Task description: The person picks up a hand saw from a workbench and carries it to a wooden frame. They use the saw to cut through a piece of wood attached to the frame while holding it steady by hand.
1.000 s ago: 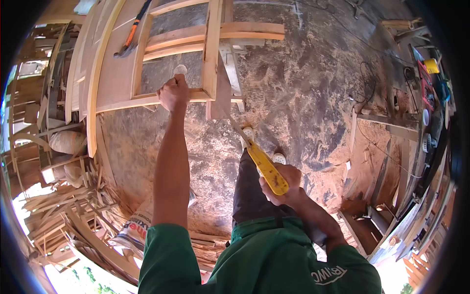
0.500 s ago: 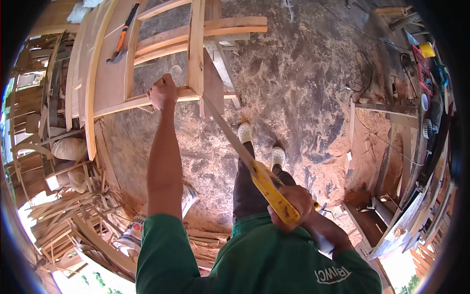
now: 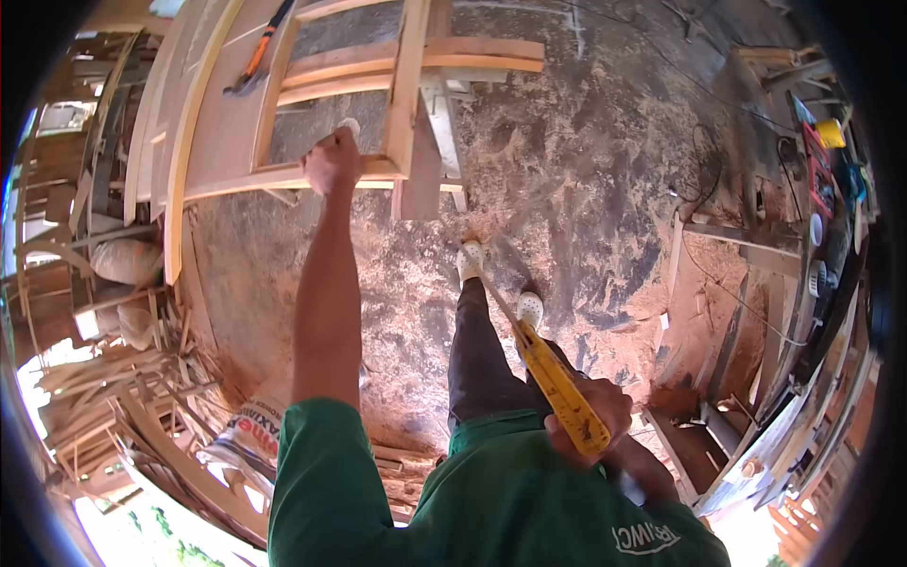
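Note:
My right hand (image 3: 605, 408) is closed around the yellow handle of a handsaw (image 3: 559, 383), low and close to my body. The saw's thin blade points up and left, over my shoes, apart from the wood. With its fingers wrapped round the near rail, my left hand (image 3: 333, 163) grips a wooden frame (image 3: 406, 90) near its right corner. The frame is of pale timber with crossbars and rests on boards. A hammer (image 3: 251, 66) with an orange and black handle lies on the panel left of the frame.
Long planks (image 3: 179, 151) lie along the left of the work surface. Scrap wood is piled at the lower left beside a printed sack (image 3: 255, 430). On the right stands a cluttered bench with a yellow container (image 3: 829, 132). Sawdust covers the floor (image 3: 586, 189).
The saw has come away from the frame's corner, moving down and right with my right hand. My left hand keeps its grip on the rail. The view has shifted slightly.

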